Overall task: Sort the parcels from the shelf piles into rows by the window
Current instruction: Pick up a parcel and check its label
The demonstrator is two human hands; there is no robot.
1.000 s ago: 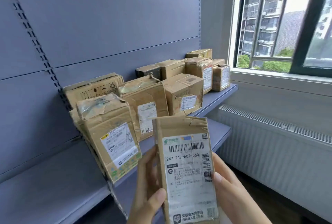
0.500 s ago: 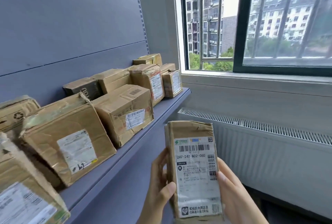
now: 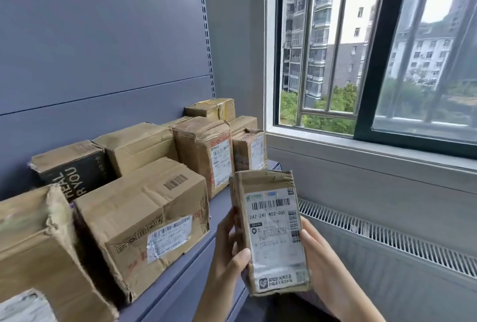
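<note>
I hold a slim brown parcel (image 3: 271, 234) upright in front of me, its white label with a barcode facing me. My left hand (image 3: 227, 257) grips its left edge with the thumb on the front. My right hand (image 3: 325, 267) grips its right edge, thumb on the label. Brown parcels stand in rows on the grey shelf (image 3: 180, 270): a large box (image 3: 144, 226) closest, a tall one (image 3: 206, 151) and a small one (image 3: 249, 148) near the window (image 3: 361, 50).
A black box (image 3: 69, 166) printed with white letters stands at the back by the shelf's grey rear panel (image 3: 103, 50). A torn box (image 3: 33, 257) fills the lower left. A white radiator (image 3: 400, 257) runs under the window sill on the right.
The view has swung right and closer to the window end of the shelf. The parcel stays in both hands, now nearer the boxes by the window.
</note>
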